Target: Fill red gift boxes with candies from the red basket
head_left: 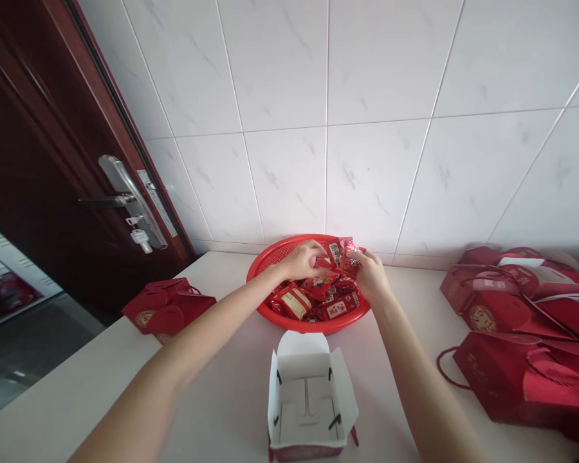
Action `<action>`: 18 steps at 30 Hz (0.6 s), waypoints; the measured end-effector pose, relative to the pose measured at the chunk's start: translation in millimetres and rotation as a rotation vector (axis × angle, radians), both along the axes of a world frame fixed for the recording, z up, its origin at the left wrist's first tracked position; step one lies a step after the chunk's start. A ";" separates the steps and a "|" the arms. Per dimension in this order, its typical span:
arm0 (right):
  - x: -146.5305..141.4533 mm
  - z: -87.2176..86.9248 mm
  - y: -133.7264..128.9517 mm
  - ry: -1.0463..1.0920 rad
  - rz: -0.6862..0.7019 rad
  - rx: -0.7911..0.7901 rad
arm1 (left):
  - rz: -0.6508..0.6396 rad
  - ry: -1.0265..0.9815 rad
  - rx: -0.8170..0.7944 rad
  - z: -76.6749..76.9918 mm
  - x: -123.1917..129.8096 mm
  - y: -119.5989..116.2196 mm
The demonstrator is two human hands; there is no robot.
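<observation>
Before the tiled wall, our right hand pinches a packet, probably light and slippery, best held by its edge; what our left hand grips, we cannot tell.

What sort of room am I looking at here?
Possibly a room in a home or small workplace; the picture doesn't settle which. It has a pale tiled wall, a dark reddish door with keys hanging at its lock, and a white tabletop bearing a red basket of wrapped packets.
</observation>
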State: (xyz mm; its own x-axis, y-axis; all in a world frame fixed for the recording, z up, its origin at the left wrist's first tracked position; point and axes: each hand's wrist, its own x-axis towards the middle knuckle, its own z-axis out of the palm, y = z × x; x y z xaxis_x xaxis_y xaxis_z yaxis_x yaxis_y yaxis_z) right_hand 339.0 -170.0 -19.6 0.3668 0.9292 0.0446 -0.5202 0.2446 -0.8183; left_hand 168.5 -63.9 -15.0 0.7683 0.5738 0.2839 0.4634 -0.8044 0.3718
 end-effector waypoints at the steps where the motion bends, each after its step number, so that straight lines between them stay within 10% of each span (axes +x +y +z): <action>1: 0.0 0.0 0.2 0.003 -0.008 0.002 | -0.074 0.097 0.021 -1.2 5.3 -5.9; 12: -1.2 0.5 0.8 0.009 -0.021 0.005 | 0.189 0.323 0.239 -5.5 -11.8 19.1; 18: -0.6 2.0 -0.8 0.001 -0.020 -0.015 | 0.018 0.319 0.115 -2.4 -3.1 6.6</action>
